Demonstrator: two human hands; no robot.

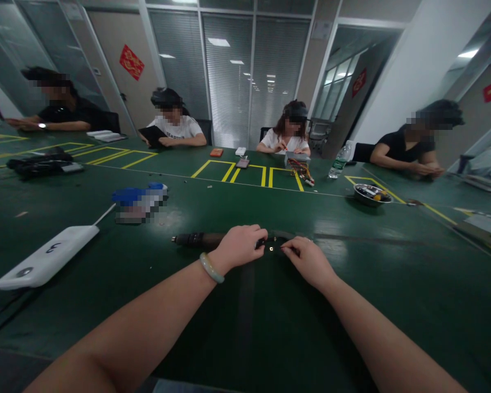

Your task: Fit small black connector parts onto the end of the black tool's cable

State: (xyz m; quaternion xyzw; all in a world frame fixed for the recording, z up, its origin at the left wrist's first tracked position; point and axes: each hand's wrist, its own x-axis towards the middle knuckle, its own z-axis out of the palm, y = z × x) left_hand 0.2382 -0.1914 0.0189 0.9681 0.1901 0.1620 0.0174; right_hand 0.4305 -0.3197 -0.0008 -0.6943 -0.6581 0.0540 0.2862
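Brown-black tool (208,240) lies under L hand (240,245), grip closed on it; R hand (311,262) pinched nr it, hold unclear.

One head-worn view: forward and downward, wide, across long, dark-green, yellow-lined desk (213,338); near edge close below.

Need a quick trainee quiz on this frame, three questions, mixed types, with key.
1. Which grip has the bangle on its wrist, left or right?
2. True or false: the metal bowl stands nearer the camera than the plastic bottle.
3. Fill in: the metal tip of the dark rod-shaped tool points toward the picture's ___ edge.

Key: 1. the left grip; 2. true; 3. left.
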